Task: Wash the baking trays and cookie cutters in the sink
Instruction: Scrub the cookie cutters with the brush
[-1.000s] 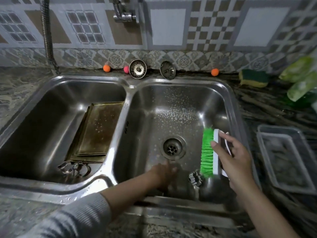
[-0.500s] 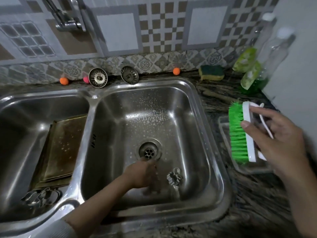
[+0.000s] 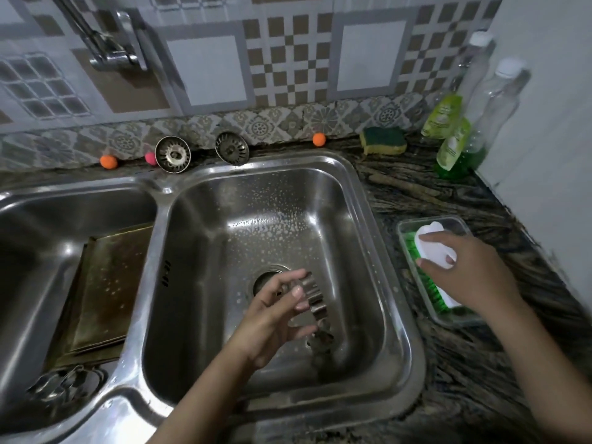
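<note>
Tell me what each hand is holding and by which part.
The left hand holds a metal cookie cutter by its rim, over the right basin. The right hand grips the scrub brush by its white back, in the clear tray.

brush (image 3: 433, 251) white, green bristles | sponge (image 3: 383, 141) green-yellow | wall tiles (image 3: 288, 59) checkered

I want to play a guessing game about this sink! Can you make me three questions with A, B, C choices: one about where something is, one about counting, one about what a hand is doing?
1. Where is the green-bristled white scrub brush?
A. in the clear plastic tray
B. in the left basin
C. on the sponge

2. How many round metal drain strainers lean behind the steel double sink?
A. one
B. two
C. four

3. What does the left hand hold?
A. nothing
B. a bottle
C. a scalloped metal cookie cutter

Answers: 1 A, the right hand rests it there; 2 B, two stand by the wall; 3 C, fingers grip it over the drain.
</note>
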